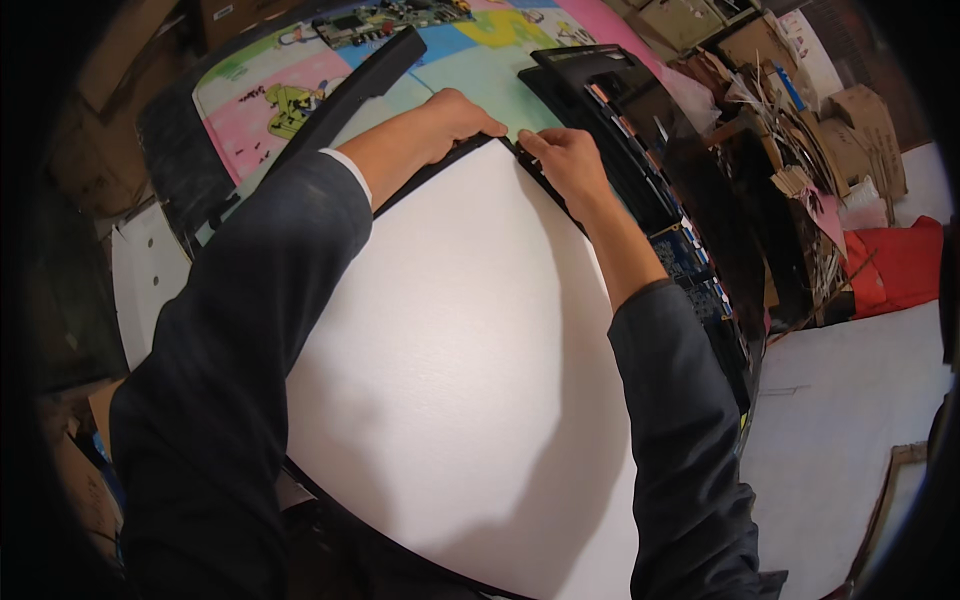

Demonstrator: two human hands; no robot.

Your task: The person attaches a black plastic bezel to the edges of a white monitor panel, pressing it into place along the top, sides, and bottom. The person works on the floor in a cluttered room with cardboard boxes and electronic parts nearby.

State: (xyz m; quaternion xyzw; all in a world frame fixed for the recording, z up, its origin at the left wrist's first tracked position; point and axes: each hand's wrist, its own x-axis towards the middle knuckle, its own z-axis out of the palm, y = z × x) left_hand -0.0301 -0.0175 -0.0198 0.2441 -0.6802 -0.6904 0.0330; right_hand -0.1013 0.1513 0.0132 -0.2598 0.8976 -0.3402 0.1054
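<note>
A large white sheet (pixel 460 350) lies in front of me, bordered by a thin black frame (pixel 408 187). Both hands meet at its far corner. My left hand (pixel 455 118) is closed over the frame's far left edge, its thumb and fingertips pointing at the corner. Just right of the corner, my right hand (pixel 566 160) pinches the black edge between thumb and fingers. The undersides of the fingers are partly hidden. Shadows from my arms fall across the white surface.
A long black bar (pixel 350 95) lies left of my left hand on a colourful printed cover (pixel 500 65). At the back is a circuit board (pixel 390 22). Black panels (pixel 640 150) flank the right side. Farther right are piled cardboard (pixel 850 150) and red cloth (pixel 895 270).
</note>
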